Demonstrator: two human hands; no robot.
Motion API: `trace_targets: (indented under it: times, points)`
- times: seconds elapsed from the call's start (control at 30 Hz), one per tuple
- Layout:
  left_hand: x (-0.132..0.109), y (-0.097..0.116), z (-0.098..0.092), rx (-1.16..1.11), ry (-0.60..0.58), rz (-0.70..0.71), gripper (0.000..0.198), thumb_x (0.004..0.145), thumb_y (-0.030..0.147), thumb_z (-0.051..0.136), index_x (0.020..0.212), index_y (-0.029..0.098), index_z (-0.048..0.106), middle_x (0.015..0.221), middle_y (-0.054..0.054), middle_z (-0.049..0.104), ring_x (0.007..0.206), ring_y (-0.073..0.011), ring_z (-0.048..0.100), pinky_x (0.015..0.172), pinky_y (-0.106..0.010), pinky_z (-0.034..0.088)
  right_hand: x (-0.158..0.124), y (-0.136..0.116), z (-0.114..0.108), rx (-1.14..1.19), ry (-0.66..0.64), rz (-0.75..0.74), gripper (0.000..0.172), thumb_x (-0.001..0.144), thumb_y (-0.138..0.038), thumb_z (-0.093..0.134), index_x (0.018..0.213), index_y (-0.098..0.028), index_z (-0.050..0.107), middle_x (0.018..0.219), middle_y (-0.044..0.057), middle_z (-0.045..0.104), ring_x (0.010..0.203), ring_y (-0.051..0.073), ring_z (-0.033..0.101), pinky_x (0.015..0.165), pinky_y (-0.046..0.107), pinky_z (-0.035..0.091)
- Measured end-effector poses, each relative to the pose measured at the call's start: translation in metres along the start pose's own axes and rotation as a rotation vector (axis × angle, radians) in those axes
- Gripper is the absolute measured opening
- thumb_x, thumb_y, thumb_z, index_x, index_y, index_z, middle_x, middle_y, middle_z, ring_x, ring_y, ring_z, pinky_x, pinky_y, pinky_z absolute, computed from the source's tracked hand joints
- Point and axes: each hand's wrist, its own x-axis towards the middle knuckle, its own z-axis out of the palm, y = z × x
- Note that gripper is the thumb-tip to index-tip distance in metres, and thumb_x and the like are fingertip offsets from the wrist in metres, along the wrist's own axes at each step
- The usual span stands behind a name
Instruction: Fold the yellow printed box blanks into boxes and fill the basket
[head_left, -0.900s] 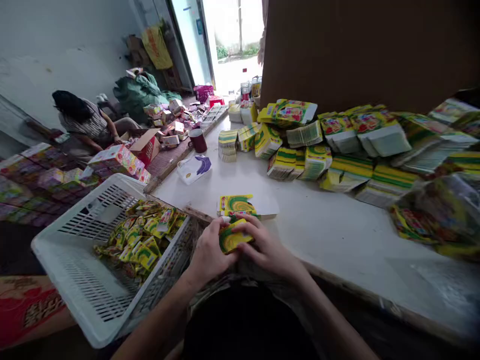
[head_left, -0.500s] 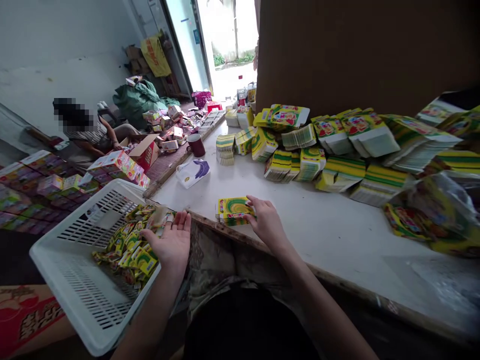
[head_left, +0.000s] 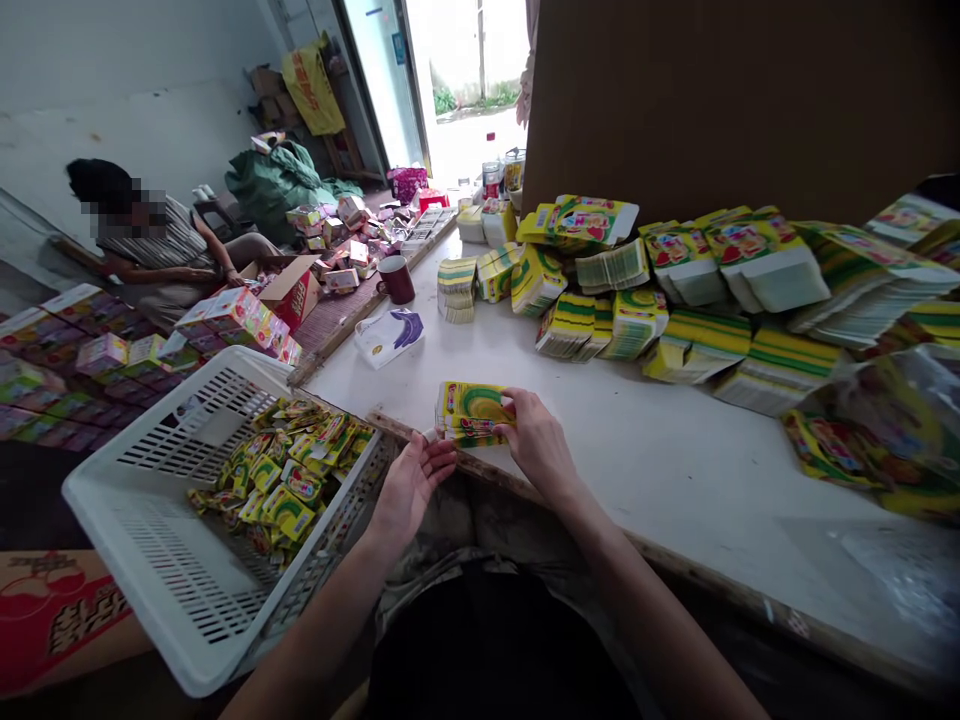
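Note:
My right hand grips the right end of a yellow and green printed carton at the table's front edge. Its thumb and fingers close round that end, and more of the same printed card shows beneath. At the carton's left end is my left hand, palm turned up, fingers loosely bent and apart. The left thumb tip is beside a small white flap there; I cannot tell whether it touches. Below and left, a white plastic basket holds many small yellow sachets.
Stacks of flat yellow cartons line the back of the white table. A dark red mug and a white and purple packet stand at its left. A co-worker sits among colourful boxes. A plastic bag lies right.
My left hand has moved right and up from above the basket to the carton's left end. My right hand keeps its hold on the carton. The view has shifted slightly.

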Motion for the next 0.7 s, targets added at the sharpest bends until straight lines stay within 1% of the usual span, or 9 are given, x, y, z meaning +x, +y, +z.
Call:
trace_targets:
  times: [0.07,0.13,0.23,0.3,0.37,0.43,0.5,0.6,0.7]
  points:
    - [-0.001,-0.003,-0.001,0.042,-0.036,0.001,0.038,0.086,0.044,0.065,0.101,0.010,0.068,0.094,-0.012,0.073,0.083,-0.0187,0.069,0.076,-0.028,0.057,0.000,-0.001,-0.002,0.052,0.005,0.002,0.035,0.078,-0.007,0.059,0.110,-0.018,0.050,0.096,0.009,0.064,0.088,0.025,0.062,0.079,0.040,0.051]
    - [-0.004,-0.005,0.002,0.076,-0.098,0.024,0.040,0.077,0.045,0.074,0.098,0.012,0.069,0.097,-0.011,0.073,0.088,-0.0202,0.069,0.079,-0.029,0.056,-0.004,-0.008,-0.004,0.163,-0.028,0.007,0.037,0.078,-0.011,0.063,0.110,-0.020,0.047,0.085,0.002,0.061,0.076,0.020,0.062,0.070,0.034,0.053]
    - [-0.012,-0.005,0.011,0.035,-0.182,0.121,0.043,0.069,0.047,0.080,0.097,0.016,0.070,0.102,-0.009,0.072,0.098,-0.0225,0.066,0.087,-0.032,0.053,-0.020,-0.026,-0.001,0.550,-0.189,0.066,0.046,0.076,-0.014,0.067,0.114,-0.024,0.043,0.081,-0.003,0.058,0.067,0.015,0.059,0.063,0.029,0.052]
    - [-0.018,-0.003,0.017,-0.051,-0.178,0.199,0.045,0.070,0.051,0.077,0.099,0.017,0.070,0.101,-0.007,0.071,0.099,-0.0232,0.065,0.089,-0.034,0.052,-0.035,-0.042,0.006,0.790,-0.297,0.121,0.051,0.074,-0.013,0.068,0.117,-0.025,0.042,0.080,-0.004,0.056,0.065,0.014,0.058,0.062,0.028,0.050]
    - [-0.023,0.001,0.022,-0.152,-0.131,0.280,0.046,0.073,0.056,0.071,0.098,0.017,0.069,0.094,-0.007,0.070,0.094,-0.0230,0.065,0.087,-0.035,0.053,-0.050,-0.056,0.014,0.976,-0.334,0.161,0.050,0.075,-0.017,0.069,0.117,-0.025,0.043,0.082,-0.004,0.056,0.068,0.014,0.058,0.065,0.028,0.049]
    - [-0.025,0.005,0.023,-0.238,-0.101,0.332,0.047,0.074,0.061,0.066,0.089,0.016,0.068,0.083,-0.005,0.066,0.084,-0.0207,0.064,0.081,-0.033,0.053,-0.060,-0.067,0.021,1.115,-0.354,0.178,0.052,0.073,-0.023,0.075,0.115,-0.024,0.044,0.085,-0.002,0.057,0.073,0.014,0.058,0.069,0.029,0.048]
    - [-0.027,0.008,0.023,-0.285,-0.084,0.341,0.049,0.073,0.065,0.064,0.080,0.016,0.064,0.073,-0.002,0.060,0.072,-0.0167,0.060,0.073,-0.029,0.053,-0.066,-0.075,0.026,1.168,-0.382,0.171,0.054,0.070,-0.030,0.081,0.111,-0.023,0.047,0.085,-0.002,0.057,0.075,0.014,0.056,0.070,0.029,0.046]
    - [-0.027,0.007,0.021,-0.250,-0.050,0.337,0.057,0.065,0.074,0.066,0.073,0.018,0.059,0.065,0.002,0.052,0.061,-0.0129,0.052,0.065,-0.026,0.051,-0.068,-0.080,0.031,1.124,-0.395,0.144,0.053,0.065,-0.037,0.085,0.102,-0.022,0.049,0.083,-0.003,0.056,0.074,0.014,0.052,0.067,0.026,0.043]
    - [-0.025,0.003,0.018,-0.135,-0.037,0.323,0.068,0.055,0.083,0.065,0.076,0.019,0.059,0.067,0.001,0.054,0.068,-0.0171,0.057,0.070,-0.030,0.052,-0.064,-0.077,0.031,1.018,-0.321,0.171,0.050,0.064,-0.035,0.086,0.096,-0.022,0.050,0.076,-0.005,0.053,0.070,0.013,0.049,0.063,0.024,0.040]
